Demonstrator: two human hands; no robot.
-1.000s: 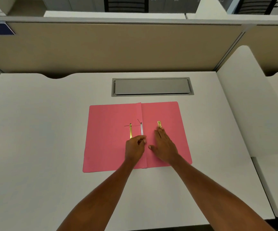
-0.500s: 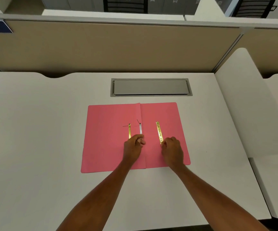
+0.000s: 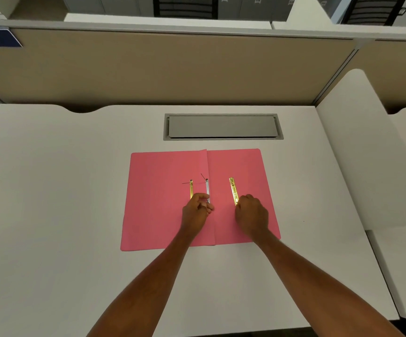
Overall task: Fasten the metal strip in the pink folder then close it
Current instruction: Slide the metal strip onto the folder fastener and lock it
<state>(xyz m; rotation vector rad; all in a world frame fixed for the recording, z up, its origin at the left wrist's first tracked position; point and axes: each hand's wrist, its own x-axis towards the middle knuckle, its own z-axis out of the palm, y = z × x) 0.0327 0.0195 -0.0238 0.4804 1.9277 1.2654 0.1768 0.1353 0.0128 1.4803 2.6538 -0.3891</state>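
Note:
A pink folder (image 3: 163, 205) lies open flat on the white desk. Near its centre fold sit a short gold strip (image 3: 191, 189) and a silver fastener strip (image 3: 207, 189), side by side. My left hand (image 3: 197, 211) is curled over their near ends, fingers pinching at the silver one. A longer gold metal strip (image 3: 233, 190) lies on the right half of the folder. My right hand (image 3: 252, 214) rests on the folder with its fingertips closed on the near end of that strip.
A grey cable hatch (image 3: 222, 126) is set into the desk (image 3: 63, 190) behind the folder. A beige partition (image 3: 172, 69) stands along the back. A white side panel (image 3: 357, 154) rises at the right.
My right hand slid back toward me off the long gold strip, uncovering it, and curled onto its near end. My left hand stayed at the fastener.

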